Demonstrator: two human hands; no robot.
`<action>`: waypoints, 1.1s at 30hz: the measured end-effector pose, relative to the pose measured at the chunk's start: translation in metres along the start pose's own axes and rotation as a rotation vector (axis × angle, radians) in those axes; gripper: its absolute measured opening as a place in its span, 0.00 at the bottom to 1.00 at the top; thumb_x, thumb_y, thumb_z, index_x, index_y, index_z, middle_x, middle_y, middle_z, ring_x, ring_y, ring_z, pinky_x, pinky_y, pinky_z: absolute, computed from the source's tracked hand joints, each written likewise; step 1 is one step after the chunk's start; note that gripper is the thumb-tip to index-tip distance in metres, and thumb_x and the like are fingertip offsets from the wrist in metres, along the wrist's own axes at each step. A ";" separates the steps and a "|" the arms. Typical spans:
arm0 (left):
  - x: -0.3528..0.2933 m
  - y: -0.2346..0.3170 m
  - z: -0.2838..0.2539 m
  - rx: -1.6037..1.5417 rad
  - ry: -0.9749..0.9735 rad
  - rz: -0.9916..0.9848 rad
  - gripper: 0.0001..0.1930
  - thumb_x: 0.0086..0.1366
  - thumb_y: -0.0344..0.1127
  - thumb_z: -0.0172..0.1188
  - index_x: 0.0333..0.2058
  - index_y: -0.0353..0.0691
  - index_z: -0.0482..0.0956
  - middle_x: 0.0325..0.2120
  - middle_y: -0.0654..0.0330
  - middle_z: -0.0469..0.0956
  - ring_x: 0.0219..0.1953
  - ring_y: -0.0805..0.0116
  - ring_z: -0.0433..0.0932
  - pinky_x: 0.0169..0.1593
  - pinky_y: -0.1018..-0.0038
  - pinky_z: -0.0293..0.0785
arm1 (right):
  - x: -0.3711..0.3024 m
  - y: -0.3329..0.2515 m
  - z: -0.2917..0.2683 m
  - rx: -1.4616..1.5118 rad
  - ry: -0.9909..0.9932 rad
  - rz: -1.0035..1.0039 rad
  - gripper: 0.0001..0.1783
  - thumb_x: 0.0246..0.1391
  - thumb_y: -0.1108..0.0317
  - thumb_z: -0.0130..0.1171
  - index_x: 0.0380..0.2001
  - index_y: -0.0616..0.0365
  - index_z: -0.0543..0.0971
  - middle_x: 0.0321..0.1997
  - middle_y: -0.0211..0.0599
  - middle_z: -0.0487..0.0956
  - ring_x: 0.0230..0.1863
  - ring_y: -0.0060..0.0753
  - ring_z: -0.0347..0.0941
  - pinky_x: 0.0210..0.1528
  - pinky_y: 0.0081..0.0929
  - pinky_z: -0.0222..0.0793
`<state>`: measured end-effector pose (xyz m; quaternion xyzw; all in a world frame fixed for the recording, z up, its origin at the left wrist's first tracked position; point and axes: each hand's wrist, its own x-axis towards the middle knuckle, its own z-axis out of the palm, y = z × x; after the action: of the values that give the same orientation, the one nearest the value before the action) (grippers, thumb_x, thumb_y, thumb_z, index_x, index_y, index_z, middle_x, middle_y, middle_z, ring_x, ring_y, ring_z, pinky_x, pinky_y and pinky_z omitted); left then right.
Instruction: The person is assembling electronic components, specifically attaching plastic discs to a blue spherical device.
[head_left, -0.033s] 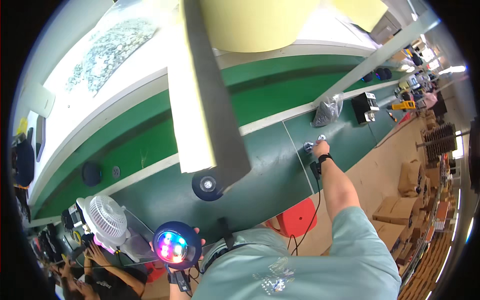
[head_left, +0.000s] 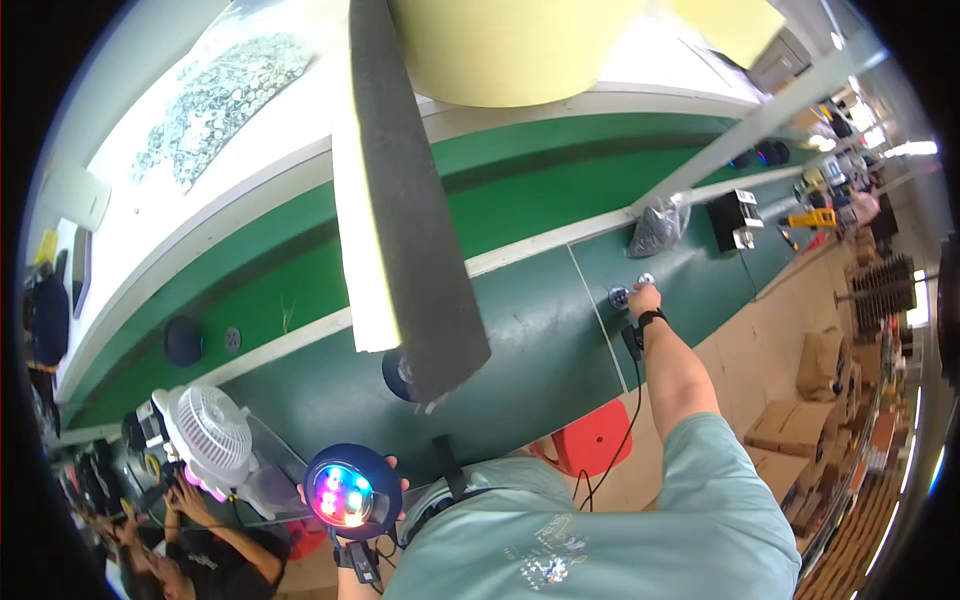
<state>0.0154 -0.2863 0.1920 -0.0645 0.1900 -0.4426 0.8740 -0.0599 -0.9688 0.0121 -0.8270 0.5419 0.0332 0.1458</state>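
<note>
A round, dark blue light device (head_left: 382, 484) with glowing red, blue, green and white spots rests in my left hand (head_left: 394, 476), whose fingers wrap round its edge. My right hand (head_left: 646, 299) reaches far out over the green bench, its fingers closed at a small shiny round part (head_left: 646, 280). Beside those fingers lies a second small round silvery part (head_left: 618, 298). Fingertip contact is partly hidden. Another dark blue round housing (head_left: 395, 372) sits mid-bench, mostly covered by a hanging dark grey strip (head_left: 420, 260).
A white fan (head_left: 212, 428) stands at the left, near a co-worker's arms (head_left: 215, 525). Farther right are a bag of dark parts (head_left: 658, 228) and a black box device (head_left: 735, 218). A green conveyor belt (head_left: 560, 160) runs behind the bench. A red stool (head_left: 592, 440) is below.
The hanging grey strip has swung a little left and covers more of the mid-bench housing. Both my hands stay almost where they were, the left still holding the lit device.
</note>
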 end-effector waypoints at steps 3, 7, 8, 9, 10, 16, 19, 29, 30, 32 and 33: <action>-0.004 -0.008 0.005 0.060 -0.073 0.046 0.58 0.51 0.76 0.62 0.70 0.43 0.56 0.70 0.33 0.49 0.67 0.19 0.53 0.60 0.25 0.61 | 0.012 -0.008 0.006 -0.163 -0.150 -0.021 0.17 0.56 0.60 0.61 0.44 0.60 0.83 0.50 0.55 0.81 0.54 0.54 0.78 0.57 0.45 0.73; -0.009 -0.008 0.005 0.160 0.054 0.153 0.56 0.52 0.78 0.59 0.69 0.42 0.58 0.68 0.34 0.54 0.67 0.23 0.55 0.60 0.24 0.59 | 0.030 0.007 0.026 -0.417 -0.128 -0.148 0.19 0.54 0.54 0.61 0.39 0.58 0.85 0.44 0.46 0.85 0.48 0.51 0.81 0.51 0.42 0.77; -0.008 -0.006 0.003 0.249 0.064 0.179 0.57 0.52 0.78 0.57 0.69 0.39 0.59 0.68 0.34 0.56 0.67 0.26 0.57 0.62 0.26 0.58 | 0.039 0.018 0.032 -0.236 -0.034 -0.074 0.21 0.48 0.54 0.70 0.38 0.61 0.83 0.45 0.53 0.84 0.49 0.55 0.81 0.51 0.43 0.77; -0.009 -0.004 -0.001 0.267 0.118 0.197 0.57 0.52 0.78 0.56 0.68 0.37 0.60 0.67 0.34 0.59 0.68 0.29 0.58 0.64 0.29 0.58 | 0.052 0.021 0.043 -0.391 -0.024 -0.138 0.21 0.46 0.57 0.69 0.39 0.62 0.81 0.45 0.56 0.83 0.50 0.57 0.80 0.51 0.44 0.76; -0.008 -0.001 -0.003 0.355 0.194 0.273 0.57 0.52 0.79 0.55 0.67 0.36 0.62 0.66 0.35 0.61 0.68 0.32 0.60 0.65 0.32 0.58 | 0.060 0.030 0.043 -0.270 -0.065 -0.064 0.22 0.46 0.60 0.67 0.41 0.64 0.80 0.44 0.56 0.83 0.51 0.59 0.79 0.52 0.44 0.76; -0.011 0.024 0.004 0.284 0.199 0.268 0.48 0.61 0.74 0.49 0.65 0.36 0.65 0.63 0.41 0.68 0.64 0.43 0.69 0.66 0.47 0.65 | -0.061 -0.042 -0.008 0.453 -0.277 -0.251 0.15 0.50 0.71 0.68 0.42 0.64 0.81 0.35 0.45 0.85 0.34 0.35 0.83 0.37 0.30 0.78; -0.010 0.026 0.023 0.213 -0.034 0.123 0.59 0.51 0.80 0.56 0.70 0.39 0.58 0.67 0.27 0.54 0.67 0.26 0.60 0.66 0.34 0.58 | -0.227 -0.146 -0.053 0.879 -0.541 -0.432 0.10 0.55 0.78 0.66 0.41 0.64 0.82 0.35 0.34 0.83 0.34 0.24 0.80 0.39 0.21 0.76; -0.053 0.032 0.064 0.152 -0.167 0.120 0.62 0.53 0.78 0.59 0.73 0.40 0.47 0.70 0.32 0.50 0.65 0.27 0.62 0.65 0.33 0.58 | -0.442 -0.321 -0.145 0.809 -0.309 -1.416 0.13 0.41 0.84 0.69 0.33 0.58 0.86 0.45 0.40 0.84 0.41 0.38 0.82 0.45 0.28 0.77; -0.060 0.034 0.066 0.171 -0.203 0.106 0.63 0.53 0.78 0.59 0.73 0.38 0.45 0.69 0.33 0.51 0.65 0.29 0.63 0.65 0.33 0.59 | -0.444 -0.323 -0.144 0.797 -0.322 -1.519 0.13 0.41 0.83 0.70 0.32 0.58 0.86 0.45 0.40 0.84 0.41 0.39 0.82 0.44 0.28 0.77; -0.068 0.039 0.068 0.210 -0.299 0.080 0.66 0.52 0.79 0.59 0.72 0.33 0.42 0.70 0.36 0.53 0.66 0.36 0.65 0.65 0.33 0.60 | -0.447 -0.327 -0.142 0.779 -0.358 -1.557 0.13 0.40 0.83 0.70 0.32 0.58 0.85 0.46 0.40 0.84 0.42 0.39 0.82 0.45 0.28 0.77; -0.072 0.039 0.069 0.222 -0.308 0.078 0.66 0.52 0.79 0.59 0.72 0.33 0.42 0.70 0.36 0.53 0.66 0.36 0.65 0.65 0.33 0.60 | -0.449 -0.329 -0.141 0.786 -0.391 -1.600 0.13 0.40 0.84 0.69 0.31 0.58 0.84 0.46 0.40 0.84 0.43 0.39 0.82 0.45 0.28 0.77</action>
<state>0.0326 -0.2090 0.2647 -0.0272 0.0062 -0.4117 0.9109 0.0390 -0.4883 0.3100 -0.8265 -0.2557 -0.1250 0.4857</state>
